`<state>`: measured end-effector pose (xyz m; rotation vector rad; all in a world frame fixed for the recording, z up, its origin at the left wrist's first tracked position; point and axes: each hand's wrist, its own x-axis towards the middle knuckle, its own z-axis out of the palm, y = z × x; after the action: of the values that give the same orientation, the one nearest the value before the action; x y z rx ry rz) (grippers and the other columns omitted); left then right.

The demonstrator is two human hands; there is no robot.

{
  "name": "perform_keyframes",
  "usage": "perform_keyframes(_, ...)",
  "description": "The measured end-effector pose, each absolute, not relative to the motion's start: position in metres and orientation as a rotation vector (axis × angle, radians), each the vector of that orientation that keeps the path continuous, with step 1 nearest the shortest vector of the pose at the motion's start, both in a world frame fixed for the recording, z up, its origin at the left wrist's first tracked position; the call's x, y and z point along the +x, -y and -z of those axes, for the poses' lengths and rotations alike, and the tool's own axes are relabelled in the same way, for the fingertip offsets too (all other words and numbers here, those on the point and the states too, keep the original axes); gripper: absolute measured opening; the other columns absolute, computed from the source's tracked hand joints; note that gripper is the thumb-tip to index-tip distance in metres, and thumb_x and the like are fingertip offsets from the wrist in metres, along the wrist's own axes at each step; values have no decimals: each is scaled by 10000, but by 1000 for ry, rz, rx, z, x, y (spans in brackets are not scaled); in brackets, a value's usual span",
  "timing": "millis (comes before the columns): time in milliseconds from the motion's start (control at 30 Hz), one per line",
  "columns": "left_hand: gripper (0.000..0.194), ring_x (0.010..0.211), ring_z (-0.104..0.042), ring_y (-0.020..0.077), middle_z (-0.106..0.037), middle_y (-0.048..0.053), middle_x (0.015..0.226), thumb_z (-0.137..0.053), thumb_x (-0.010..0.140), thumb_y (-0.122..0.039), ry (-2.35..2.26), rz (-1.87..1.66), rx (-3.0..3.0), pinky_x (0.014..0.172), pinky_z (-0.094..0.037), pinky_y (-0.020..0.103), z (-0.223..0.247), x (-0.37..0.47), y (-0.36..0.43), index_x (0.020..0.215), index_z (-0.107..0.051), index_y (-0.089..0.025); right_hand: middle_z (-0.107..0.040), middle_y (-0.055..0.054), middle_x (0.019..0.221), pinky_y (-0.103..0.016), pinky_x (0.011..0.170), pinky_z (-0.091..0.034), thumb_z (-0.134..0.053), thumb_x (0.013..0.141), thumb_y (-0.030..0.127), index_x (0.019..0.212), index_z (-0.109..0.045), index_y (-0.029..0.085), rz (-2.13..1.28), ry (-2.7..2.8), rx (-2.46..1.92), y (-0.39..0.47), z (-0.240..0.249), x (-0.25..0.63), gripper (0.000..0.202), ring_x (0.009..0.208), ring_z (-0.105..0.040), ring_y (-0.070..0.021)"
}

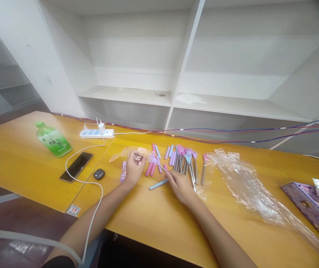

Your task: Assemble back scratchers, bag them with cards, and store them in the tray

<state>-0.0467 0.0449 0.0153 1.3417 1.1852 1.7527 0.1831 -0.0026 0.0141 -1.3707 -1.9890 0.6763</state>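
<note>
Between the two hands, over the counter (148,219), a lilac claw-headed scratcher (152,158) lay tilted, its splayed head toward the left hand and its thin metal rod running down toward the right. The right hand (179,183) pinched that rod between thumb and fingertips. The left hand (135,167) was curled, its fingertips closed on a small patterned piece (138,158), too small to make out; whether it touched the claw could not be told.

Just in front of the right fingers lay a light blue tube (158,184); beyond and between the hands were loose pink tubes (149,169), with more in lilac and blue. Beside and beyond the right hand, a bunch of claw-headed rods (188,158) showed bare metal, as did the held one. So no coloured tube could be seen on any rod, and by that sign the work looked to be at an early stage, with the bunched pieces and separate tubes seemingly left to handle.

Just left of the left hand sat patterned stickers (123,172), with orange paper (122,153) behind them; farther left were a black case (99,174) and a phone (77,166). Well to the right of the right hand spread clear plastic bags (249,190).
</note>
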Motion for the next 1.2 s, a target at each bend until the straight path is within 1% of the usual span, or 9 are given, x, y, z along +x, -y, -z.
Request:
perform_keyframes(133,216,819,-652,142,-644,12,923,-735,861,-340,-1120,-1703,1280,794,-563,283,-17,-47,-45,927,-574,-212,-743,-64,901,-332,776,-478,-345,1088,542,951,-696,238,-663,2020,-1377,2,-14,184,484,859,-698,-247)
perform_keyframes(233,246,926,-697,168,-688,32,981,-757,845,-351,-1044,-1685,1158,903,-579,334,-19,-46,-45,931,-579,-205,-736,-66,897,-332,778,-473,-340,1089,544,948,-685,234,-666,2036,-1378,2,-13,184,485,858,-693,-247)
perform_keyframes(300,291,991,-715,187,-703,45,1028,-788,821,-361,-999,-1673,1062,943,-587,368,-21,-46,-45,954,-582,-202,-737,-70,900,-336,782,-471,-338,1089,546,947,-683,232,-667,2041,-1381,2,-13,184,488,863,-691,-249)
perform_keyframes(500,390,987,-756,208,-736,56,1009,-836,786,-424,-892,-1647,927,974,-603,432,-23,-47,-47,984,-588,-197,-743,-67,889,-327,739,-464,-356,1087,536,939,-711,236,-649,2042,-1388,3,-15,184,487,834,-690,-244)
perform_keyframes(600,425,986,-766,215,-765,76,1029,-840,789,-454,-890,-1635,922,973,-604,445,-23,-49,-48,998,-571,-201,-738,-66,883,-325,721,-453,-360,1085,537,965,-723,239,-636,2045,-1402,4,-18,184,485,825,-683,-243)
perform_keyframes(733,401,1038,-769,239,-793,110,1068,-813,830,-451,-873,-1615,934,968,-597,443,-24,-50,-48,1006,-548,-207,-733,-68,888,-329,720,-447,-359,1082,540,969,-717,247,-621,2042,-1429,5,-20,185,476,822,-678,-247)
perform_keyframes(867,411,1001,-781,240,-802,112,1049,-817,820,-452,-901,-1593,905,907,-604,411,-23,-51,-48,999,-540,-208,-729,-71,892,-328,725,-445,-369,1076,545,959,-711,247,-614,2042,-1447,5,-21,185,469,835,-678,-254)
perform_keyframes(1067,456,906,-790,225,-812,101,967,-862,770,-430,-863,-1523,854,864,-610,388,-23,-49,-48,998,-542,-199,-740,-73,928,-327,740,-450,-367,1079,537,968,-708,247,-607,2050,-1453,5,-20,185,462,860,-689,-255)
perform_keyframes(1200,448,916,-790,237,-804,89,948,-853,785,-441,-861,-1484,873,857,-618,399,-23,-48,-46,1009,-545,-204,-743,-75,941,-329,752,-454,-374,1080,532,976,-713,244,-613,2049,-1464,5,-19,185,457,865,-687,-252)
